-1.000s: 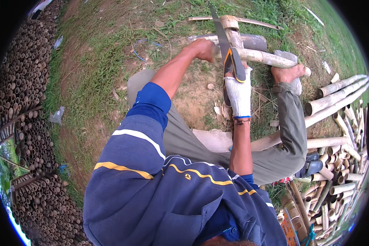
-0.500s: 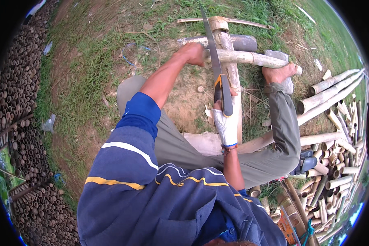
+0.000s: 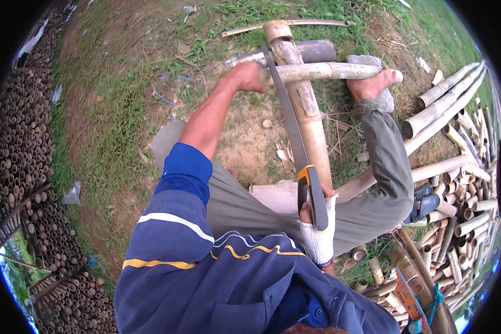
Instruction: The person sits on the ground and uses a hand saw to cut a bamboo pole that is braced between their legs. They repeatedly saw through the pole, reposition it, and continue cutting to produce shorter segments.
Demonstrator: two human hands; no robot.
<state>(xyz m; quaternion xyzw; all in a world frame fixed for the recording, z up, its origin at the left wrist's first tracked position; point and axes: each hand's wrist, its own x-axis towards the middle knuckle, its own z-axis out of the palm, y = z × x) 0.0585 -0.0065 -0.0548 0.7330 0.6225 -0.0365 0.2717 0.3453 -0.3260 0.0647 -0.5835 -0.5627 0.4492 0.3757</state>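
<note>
My right hand [image 3: 319,228], in a white knit glove with bare fingertips, is closed round the black and orange handle of a hand saw [image 3: 289,117]. The long blade points away from me and rests against a pale bamboo pole [image 3: 317,72] close to its left end. That end is gripped by my bare left hand [image 3: 247,77], just left of the blade. The pole lies crosswise over a thicker bamboo post [image 3: 312,131]. My bare foot [image 3: 371,85] presses on the pole's right end.
A grey stone [image 3: 385,100] sits under the foot. Behind the pole lie a dark bamboo length [image 3: 316,51] and a thin strip [image 3: 317,23]. Cut bamboo pieces [image 3: 473,222] are heaped at right, and stacked bamboo [image 3: 16,133] stands at far left. Another saw [image 3: 409,298] is at lower right.
My right hand has drawn the saw back toward my body, so the handle is nearer me. My left hand and foot keep their hold on the pole. The whole view has shifted slightly.
</note>
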